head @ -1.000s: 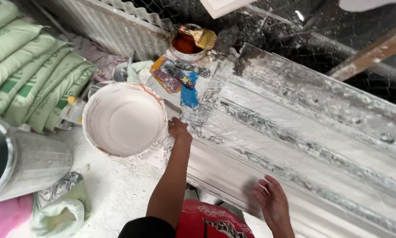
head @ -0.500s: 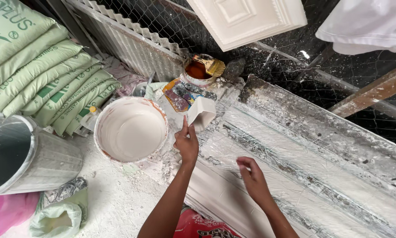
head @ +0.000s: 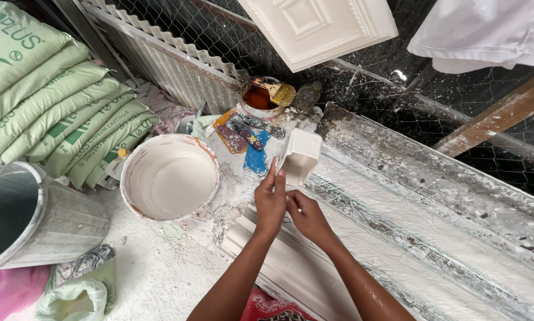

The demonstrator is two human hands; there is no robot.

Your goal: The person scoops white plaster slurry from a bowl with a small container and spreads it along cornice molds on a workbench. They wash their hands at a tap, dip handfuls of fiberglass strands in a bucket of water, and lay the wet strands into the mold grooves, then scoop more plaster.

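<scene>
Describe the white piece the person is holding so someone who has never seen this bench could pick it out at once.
Start at the round white bucket of pale liquid on the dusty worktop. Just to its right, both hands meet above a long white moulding; the left hand and right hand hold a small white scoop-like piece. Unlike the blue scrapers lying behind it, it is plain white, hollow and lifted off the surface.

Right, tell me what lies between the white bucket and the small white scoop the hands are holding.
In the head view, only a plaster-crusted stretch of table lies between the white bucket and the white scoop; the blue scraper sits just behind that line.
</scene>
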